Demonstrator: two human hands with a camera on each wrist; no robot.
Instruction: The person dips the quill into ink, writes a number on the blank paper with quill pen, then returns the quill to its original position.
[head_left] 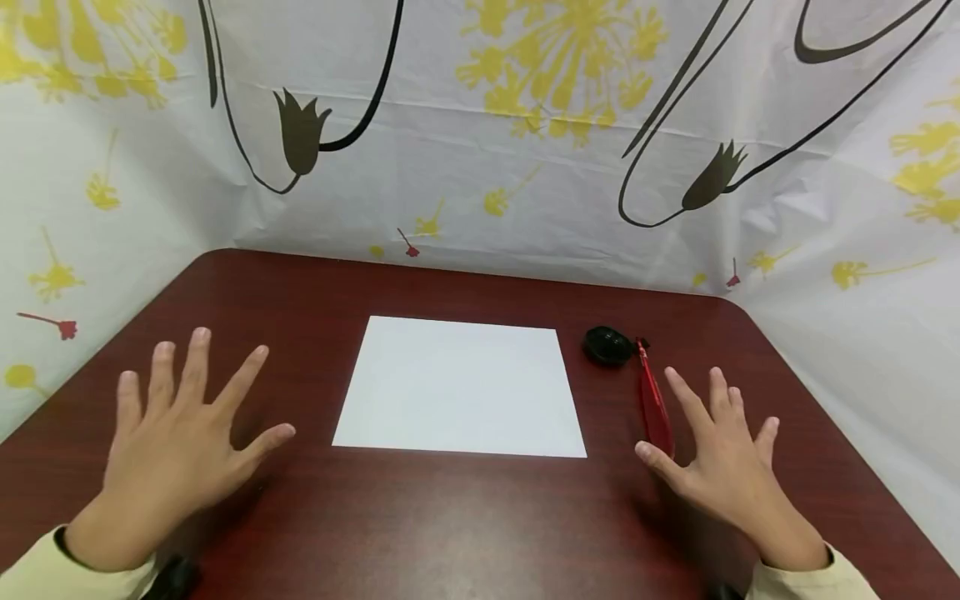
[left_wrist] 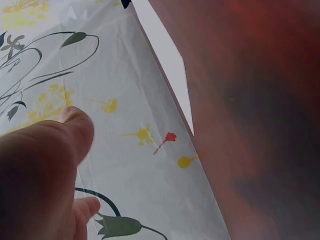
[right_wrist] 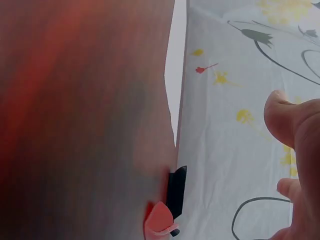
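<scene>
A blank white rectangular sheet of paper [head_left: 459, 387] lies flat at the centre of a dark reddish-brown, wood-look table [head_left: 465, 525], with a small, glossy black dish [head_left: 607, 346] just beyond its right edge and a slender, tapered red object [head_left: 654, 408] running from beside the dish toward the person. The likeliest mishap appears to be on that side: a careless sweep of the right hand [head_left: 727, 462] could push the red object against the dish and tip it, and anything inside, which is too dark to make out, might spill near the paper. The sheet, with nothing visible weighing it down, could also slide or crease if caught by a finger. Both hands are free of any grasp, palms down and fingers fanned wide. The left hand [head_left: 176, 454] spreads well apart from the paper, its thumb angled inward; the right hand's thumb overlaps the red object's near end in the head view, though whether they touch cannot be told. The forearms, in pale cream sleeves [head_left: 813, 579], reach in from the two near corners, roughly mirroring each other.
</scene>
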